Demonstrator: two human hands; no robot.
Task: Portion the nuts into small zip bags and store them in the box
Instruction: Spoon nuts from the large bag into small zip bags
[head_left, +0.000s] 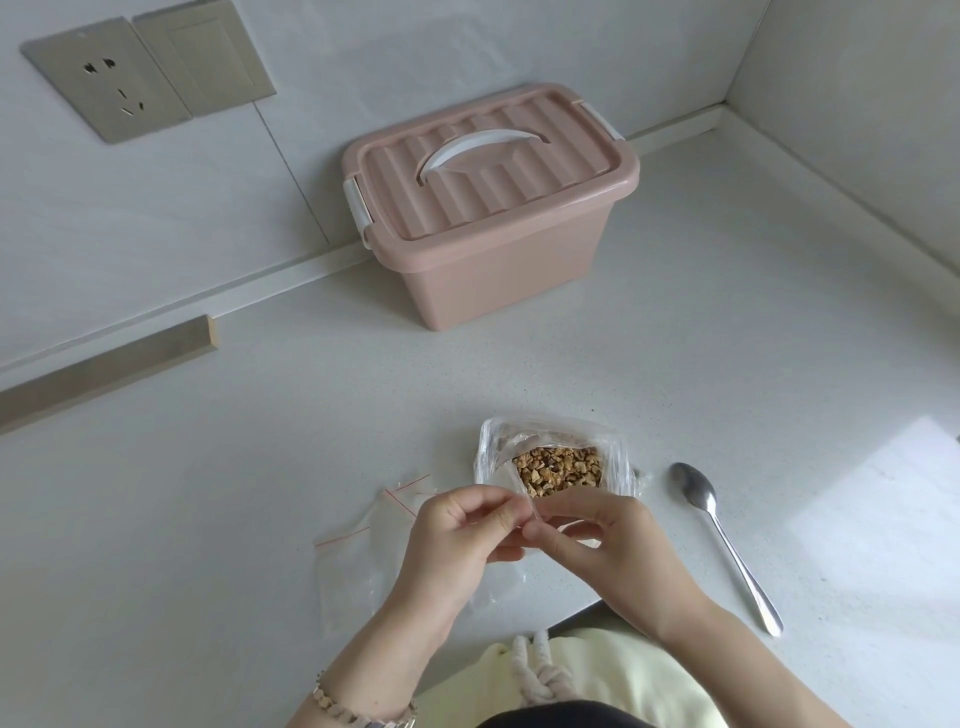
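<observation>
Nut bag lies pointing away, near end pinched by fingers.

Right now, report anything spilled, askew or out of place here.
Nothing stands out. The nuts sit inside their open bag, none spilled on the countertop. The spoon lies flat beside it, the pink box stands closed, and the left hand and right hand pinch a small zip bag.

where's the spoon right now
In the head view the spoon lies on the counter, just right of the open bag of nuts and the right hand.
</observation>
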